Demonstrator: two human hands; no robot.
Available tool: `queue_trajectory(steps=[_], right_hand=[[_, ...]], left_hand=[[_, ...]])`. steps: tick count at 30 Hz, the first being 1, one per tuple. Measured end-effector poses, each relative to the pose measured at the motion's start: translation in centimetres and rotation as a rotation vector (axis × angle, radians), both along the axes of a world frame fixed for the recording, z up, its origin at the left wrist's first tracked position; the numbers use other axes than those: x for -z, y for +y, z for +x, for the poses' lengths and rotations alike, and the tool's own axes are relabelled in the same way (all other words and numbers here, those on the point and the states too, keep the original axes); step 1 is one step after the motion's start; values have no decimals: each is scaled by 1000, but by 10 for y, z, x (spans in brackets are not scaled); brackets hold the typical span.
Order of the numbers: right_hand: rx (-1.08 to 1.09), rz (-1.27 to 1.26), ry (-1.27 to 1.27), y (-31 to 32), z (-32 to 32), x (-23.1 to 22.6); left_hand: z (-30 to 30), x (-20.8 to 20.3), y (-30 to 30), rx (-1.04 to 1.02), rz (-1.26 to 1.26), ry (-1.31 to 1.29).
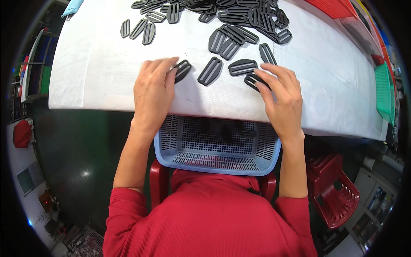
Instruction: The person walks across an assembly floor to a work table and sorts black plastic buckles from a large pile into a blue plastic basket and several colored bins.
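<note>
Black plastic strap slider buckles with two long slots lie on the white-covered table. My left hand (154, 85) pinches one slider buckle (183, 70) by its left end, between thumb and fingers. At the right, my right hand (282, 92) has thumb and fingertips closed on the end of another slider buckle (252, 80). A loose slider buckle (210, 71) lies between my hands, and a further slider buckle (242, 67) rests just beyond the right-hand one.
A heap of slider buckles (252, 17) covers the table's far side. Below the table's near edge, a blue perforated basket (214, 169) sits at my lap with a few dark pieces inside. Red (329, 7) and green baskets (385, 92) stand at the right; a red plastic chair (336, 188) is below.
</note>
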State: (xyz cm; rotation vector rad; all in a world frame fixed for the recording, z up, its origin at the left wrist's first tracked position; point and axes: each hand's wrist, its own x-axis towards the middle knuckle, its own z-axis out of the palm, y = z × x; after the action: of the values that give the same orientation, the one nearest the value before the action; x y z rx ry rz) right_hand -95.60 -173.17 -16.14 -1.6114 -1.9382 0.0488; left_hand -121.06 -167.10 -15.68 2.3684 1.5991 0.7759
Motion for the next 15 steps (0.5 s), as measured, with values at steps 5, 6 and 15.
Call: queue_trajectory(steps=[5,6,15], right_hand=[[-119,14,-20,30,-12,4],[-117,9,-62,32,-13,8],[-126,-284,77,36,1,-4]], left_hand=[[33,-3,-11,167,76,4],[42,0,-13,184,83,32],[38,-1,-11,283,-264,-195]])
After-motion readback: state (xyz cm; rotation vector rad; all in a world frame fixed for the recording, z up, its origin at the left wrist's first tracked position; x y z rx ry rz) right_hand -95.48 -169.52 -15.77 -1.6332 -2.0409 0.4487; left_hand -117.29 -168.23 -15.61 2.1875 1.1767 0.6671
